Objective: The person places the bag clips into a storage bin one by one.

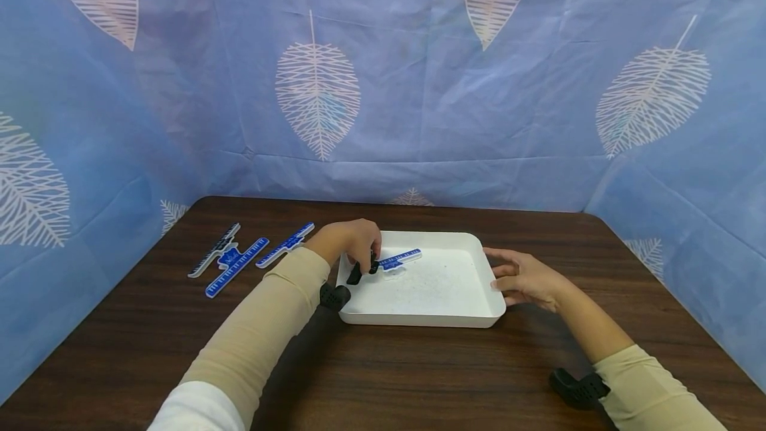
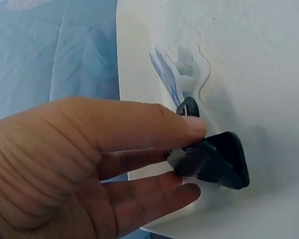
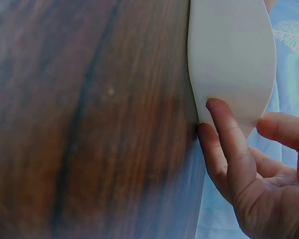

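Observation:
My left hand is over the left end of a white tray. Its thumb and fingers pinch a black clip with fine scale markings on one part. Close beside that clip, a blue-and-white ruler clip lies in the tray. In the left wrist view the blue clip stands just past the thumb, partly covered by it. At the tray's right end is my right hand, fingers extended. Its fingertips touch the outer wall, and the thumb meets the rim.
Left of the tray on the dark wooden table lie a dark-printed ruler clip, a blue ruler clip and another blue ruler clip. A blue leaf-patterned cloth hangs behind the table and along its sides.

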Demonstrator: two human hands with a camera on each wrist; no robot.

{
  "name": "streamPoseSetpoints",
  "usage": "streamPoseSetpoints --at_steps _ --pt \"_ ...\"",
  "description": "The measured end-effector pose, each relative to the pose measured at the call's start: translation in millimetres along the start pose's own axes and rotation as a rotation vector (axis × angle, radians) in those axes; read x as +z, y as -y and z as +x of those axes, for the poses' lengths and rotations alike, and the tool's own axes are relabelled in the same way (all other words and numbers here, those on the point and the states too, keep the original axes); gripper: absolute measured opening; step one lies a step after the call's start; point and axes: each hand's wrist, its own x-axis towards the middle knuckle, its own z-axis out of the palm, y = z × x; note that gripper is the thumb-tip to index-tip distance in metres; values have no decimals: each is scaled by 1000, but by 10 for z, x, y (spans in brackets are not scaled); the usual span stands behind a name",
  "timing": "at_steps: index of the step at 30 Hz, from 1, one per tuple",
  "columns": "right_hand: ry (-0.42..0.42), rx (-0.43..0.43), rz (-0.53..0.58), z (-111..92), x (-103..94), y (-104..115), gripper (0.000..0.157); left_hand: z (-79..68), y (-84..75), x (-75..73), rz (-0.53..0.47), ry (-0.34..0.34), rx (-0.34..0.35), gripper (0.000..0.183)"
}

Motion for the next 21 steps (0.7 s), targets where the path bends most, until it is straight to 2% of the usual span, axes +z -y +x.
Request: streamPoseSetpoints --at_steps 7,21 --pt "-1 2 1 1 -18 -12 84 -45 -35 -18 82 -14 10 30" --pt "-13 2 -2 5 -19 -22 83 -121 -62 -37 113 -43 37 36"
